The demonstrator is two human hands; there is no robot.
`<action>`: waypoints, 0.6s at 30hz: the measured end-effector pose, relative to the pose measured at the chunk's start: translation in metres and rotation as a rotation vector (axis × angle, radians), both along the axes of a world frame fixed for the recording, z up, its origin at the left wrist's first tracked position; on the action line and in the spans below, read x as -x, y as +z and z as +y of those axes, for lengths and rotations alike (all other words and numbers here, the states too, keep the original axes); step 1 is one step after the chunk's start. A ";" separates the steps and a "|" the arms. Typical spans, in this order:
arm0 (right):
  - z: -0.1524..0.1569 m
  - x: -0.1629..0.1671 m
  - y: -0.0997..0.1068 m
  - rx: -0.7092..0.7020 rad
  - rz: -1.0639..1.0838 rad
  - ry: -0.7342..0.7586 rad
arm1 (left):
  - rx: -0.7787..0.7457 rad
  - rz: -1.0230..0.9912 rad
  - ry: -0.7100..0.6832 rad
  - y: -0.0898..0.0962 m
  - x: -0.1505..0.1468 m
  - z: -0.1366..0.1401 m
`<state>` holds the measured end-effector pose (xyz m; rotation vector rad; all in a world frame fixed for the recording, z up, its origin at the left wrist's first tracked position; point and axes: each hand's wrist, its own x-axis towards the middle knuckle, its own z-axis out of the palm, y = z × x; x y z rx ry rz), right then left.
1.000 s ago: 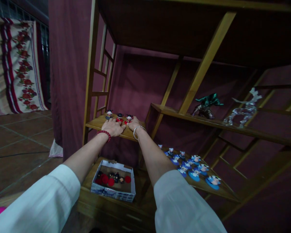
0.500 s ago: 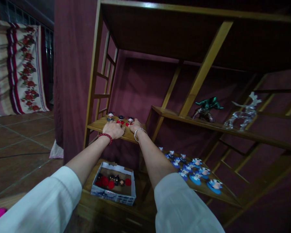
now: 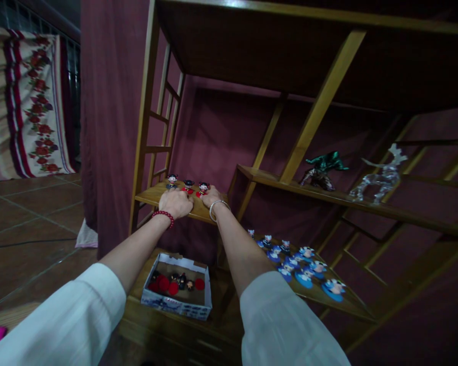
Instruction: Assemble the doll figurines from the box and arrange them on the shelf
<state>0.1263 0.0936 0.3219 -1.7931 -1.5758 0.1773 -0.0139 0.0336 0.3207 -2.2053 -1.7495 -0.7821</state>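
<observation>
Three small doll figurines with black hair stand in a row on the upper left wooden shelf. The left figurine has a grey base; the middle figurine and the right figurine have red bases. My right hand, with a silver bangle, has its fingers closed at the right figurine. Just in front of the left and middle ones lies my left hand, wearing a red bead bracelet. Its back faces me and hides most of its fingers, so its grip cannot be made out.
Below, an open cardboard box holds more figurines and red discs. Several blue-based figurines stand on a lower right shelf. A green figure and a clear deer ornament stand on the middle shelf. Wooden uprights frame the compartments.
The view has shifted slightly. Both hands stay at the row of figurines, and the figurines keep their places on the shelf.
</observation>
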 end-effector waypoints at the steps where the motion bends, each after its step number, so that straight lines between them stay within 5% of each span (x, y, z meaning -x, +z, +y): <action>1: -0.002 0.000 0.001 0.001 -0.006 -0.008 | -0.032 -0.011 0.010 -0.001 0.000 -0.001; 9: -0.021 -0.002 0.006 0.057 -0.058 -0.044 | -0.147 -0.084 0.026 -0.010 0.000 -0.011; 18: -0.062 0.006 0.005 -0.077 -0.015 -0.014 | -0.211 -0.129 -0.098 -0.030 0.008 -0.043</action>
